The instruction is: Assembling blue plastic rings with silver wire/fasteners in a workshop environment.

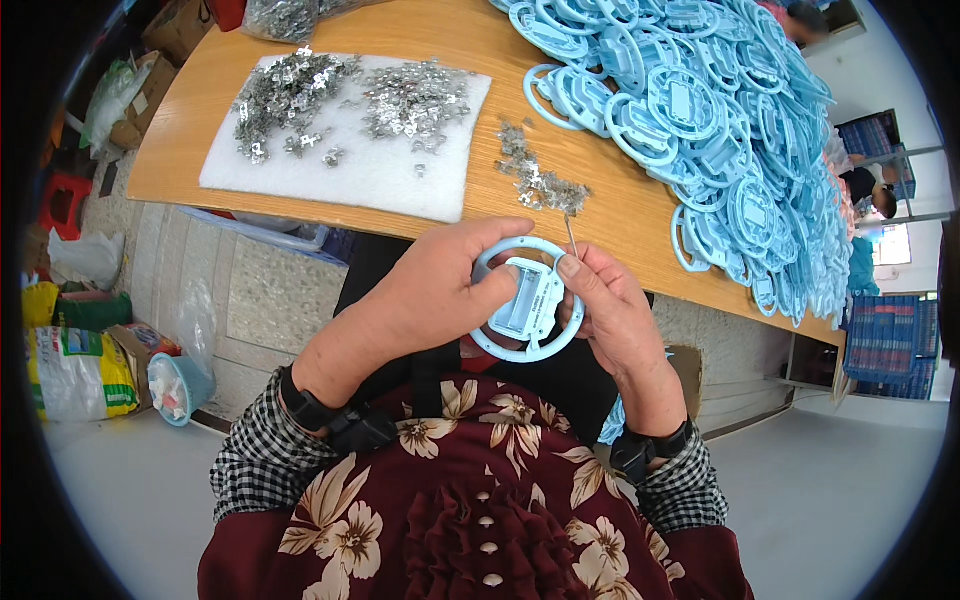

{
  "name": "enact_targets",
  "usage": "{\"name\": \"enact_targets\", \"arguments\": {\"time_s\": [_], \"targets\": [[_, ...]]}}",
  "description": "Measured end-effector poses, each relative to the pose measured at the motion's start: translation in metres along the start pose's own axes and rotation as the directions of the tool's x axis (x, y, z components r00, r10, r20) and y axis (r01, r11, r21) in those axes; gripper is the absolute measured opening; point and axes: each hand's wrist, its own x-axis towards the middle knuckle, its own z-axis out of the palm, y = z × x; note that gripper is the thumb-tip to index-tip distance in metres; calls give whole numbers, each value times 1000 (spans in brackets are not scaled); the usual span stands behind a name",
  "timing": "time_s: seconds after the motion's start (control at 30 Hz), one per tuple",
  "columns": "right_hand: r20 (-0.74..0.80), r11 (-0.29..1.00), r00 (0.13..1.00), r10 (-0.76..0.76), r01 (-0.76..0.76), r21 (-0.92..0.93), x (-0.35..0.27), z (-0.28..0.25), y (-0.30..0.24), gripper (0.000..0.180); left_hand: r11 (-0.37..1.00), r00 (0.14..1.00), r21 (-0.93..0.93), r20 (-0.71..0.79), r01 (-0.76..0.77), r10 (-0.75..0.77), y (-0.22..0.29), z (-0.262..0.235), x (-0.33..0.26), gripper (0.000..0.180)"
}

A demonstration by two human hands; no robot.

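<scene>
In the head view, a light-blue plastic steering-wheel-shaped part (545,305) was held between two bare hands, on the near side of a curved wooden table (400,212). The left hand (450,275) was around its left side, thumb pressed over the inner plate and index finger stretched along the top of the ring. The right hand (615,305) was at the ring's right edge, thumb and fingers pinching a slim metal rod (572,235) whose long axis pointed up and away, toward loose metal pieces (545,188) on the wood; whether those fingers also gripped the ring could not be told. The right hand was the nearer to these pieces. Farther left, a white pad (330,185) bore two heaps of small metal pieces (415,100); at right rose a big pile of similar blue parts (690,105). Beyond were a blue bucket (195,388) on the left and stacked blue crates (890,340) on the right.
</scene>
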Motion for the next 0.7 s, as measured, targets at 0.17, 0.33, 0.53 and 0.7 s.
{"name": "enact_targets", "arguments": {"time_s": [0.17, 0.33, 0.53, 0.7], "targets": [[11, 993, 999, -46, 44, 109, -9, 7, -11, 27, 917, 974, 376, -117, -138, 194, -2, 13, 2, 37], [22, 960, 962, -272, 273, -55, -4, 7, -7, 18, 798, 972, -556, 113, 232, -204, 1, 6, 2, 40], [20, 923, 958, -287, 282, -262, 2, 21, -10, 7, 635, 951, -709, 222, 307, -213, -1, 9, 0, 46], [12, 950, 975, -224, 221, -222, 7, 19, -12, 6, 601, 923, -700, 294, 385, -248, -1, 9, 2, 44]]}}
